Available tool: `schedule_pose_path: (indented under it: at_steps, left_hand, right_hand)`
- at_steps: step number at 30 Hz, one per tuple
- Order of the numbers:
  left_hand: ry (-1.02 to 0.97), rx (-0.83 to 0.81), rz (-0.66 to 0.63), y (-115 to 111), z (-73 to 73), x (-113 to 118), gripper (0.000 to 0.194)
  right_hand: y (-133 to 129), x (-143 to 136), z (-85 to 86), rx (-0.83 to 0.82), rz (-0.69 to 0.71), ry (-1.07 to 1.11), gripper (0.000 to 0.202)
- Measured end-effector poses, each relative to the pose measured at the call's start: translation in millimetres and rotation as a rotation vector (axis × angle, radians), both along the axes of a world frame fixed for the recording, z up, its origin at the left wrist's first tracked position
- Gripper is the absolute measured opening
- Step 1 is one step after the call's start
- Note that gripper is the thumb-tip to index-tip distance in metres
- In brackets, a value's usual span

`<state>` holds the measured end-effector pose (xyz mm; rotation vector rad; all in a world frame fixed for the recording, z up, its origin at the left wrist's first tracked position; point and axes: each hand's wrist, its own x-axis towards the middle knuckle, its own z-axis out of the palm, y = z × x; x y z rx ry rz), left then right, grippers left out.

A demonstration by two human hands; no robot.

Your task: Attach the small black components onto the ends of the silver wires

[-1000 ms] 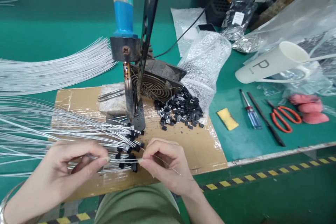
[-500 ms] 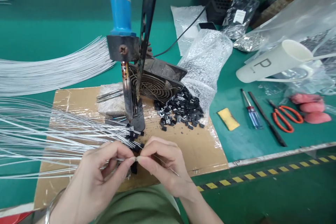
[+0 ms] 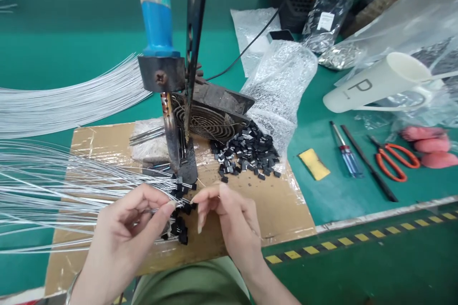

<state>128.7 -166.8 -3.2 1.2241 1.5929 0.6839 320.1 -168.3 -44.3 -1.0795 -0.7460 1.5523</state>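
My left hand [image 3: 125, 228] has thumb and forefinger pinched together, on what looks like a thin white wire mostly hidden by the fingers. Opposite it, a small gap away, my right hand [image 3: 232, 219] is curled round a thin strand of solder wire [image 3: 201, 182], whose end sticks out above the fingers. Beyond the hands, white wires [image 3: 118, 181] run in from the left, and their ends carry small black connectors [image 3: 182, 236]. Above them a soldering iron [image 3: 171, 143] hangs tip down in a clamp, with its blue handle on top.
Loose black connectors [image 3: 246, 152] lie heaped beside a dusty fan [image 3: 211, 121] on the cardboard [image 3: 279, 209]. A second wire bundle [image 3: 64, 109] is at the left. Rightward are a yellow sponge [image 3: 314, 164], a screwdriver [image 3: 347, 152], orange-handled pliers [image 3: 397, 159] and a white mug [image 3: 379, 83].
My hands, whose fingertips met before, are now apart. The left has drawn back leftward; the right hand has turned, its fingers pointing more upward, and the solder strand's end shows above it.
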Motion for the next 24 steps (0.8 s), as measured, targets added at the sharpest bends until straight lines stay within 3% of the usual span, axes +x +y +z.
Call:
schedule_pose_path:
  at_steps: [9, 24]
  left_hand:
    - [-0.011, 0.048, 0.022, 0.8, 7.4, 3.7, 0.025]
    - [0.057, 0.241, 0.01, 1.9, 8.2, 14.4, 0.017]
  right_hand:
    - [3.9, -10.4, 9.8, 0.056, 0.07, -0.081, 0.019]
    - [4.3, -17.2, 8.4, -0.12, 0.075, 0.181, 0.009]
